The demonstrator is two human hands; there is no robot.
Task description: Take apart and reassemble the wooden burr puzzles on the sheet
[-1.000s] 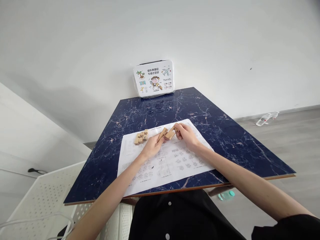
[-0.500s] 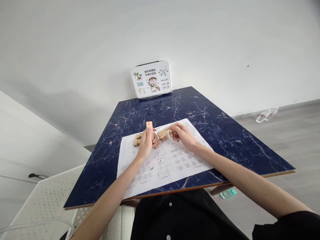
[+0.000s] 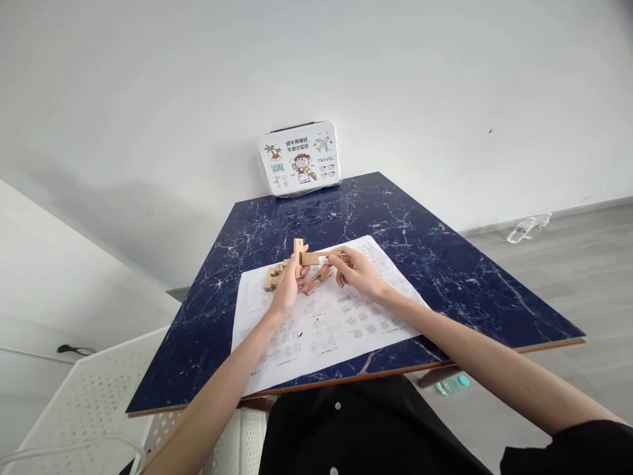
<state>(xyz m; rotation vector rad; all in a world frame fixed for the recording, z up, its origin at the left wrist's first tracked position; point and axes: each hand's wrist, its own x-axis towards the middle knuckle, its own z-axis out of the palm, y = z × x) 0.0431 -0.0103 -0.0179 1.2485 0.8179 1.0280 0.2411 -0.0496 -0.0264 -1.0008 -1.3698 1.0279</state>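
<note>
My left hand [image 3: 287, 285] is closed on an upright wooden puzzle piece marked "2" [image 3: 299, 247]. Pinched in the fingers of my right hand [image 3: 360, 272] is a notched wooden puzzle piece [image 3: 312, 258], held roughly level. Its left end meets the upright piece; whether the two interlock I cannot tell. Beside my left hand, several wooden pieces [image 3: 270, 280] sit in a cluster, partly covered by that hand. Another loose wooden piece [image 3: 313, 284] lies below the held ones. Under everything is a printed instruction sheet [image 3: 336, 336] with small line diagrams.
A white case with cartoon prints [image 3: 301, 158] stands against the wall at the back of the blue marbled table [image 3: 395, 227]. A white perforated surface [image 3: 93, 389] is at the left. Plastic bottles [image 3: 528, 228] lie on the floor to the right.
My right hand has moved slightly left, and its notched piece has turned level and met the upright piece. The piece in my left hand has shifted slightly right.
</note>
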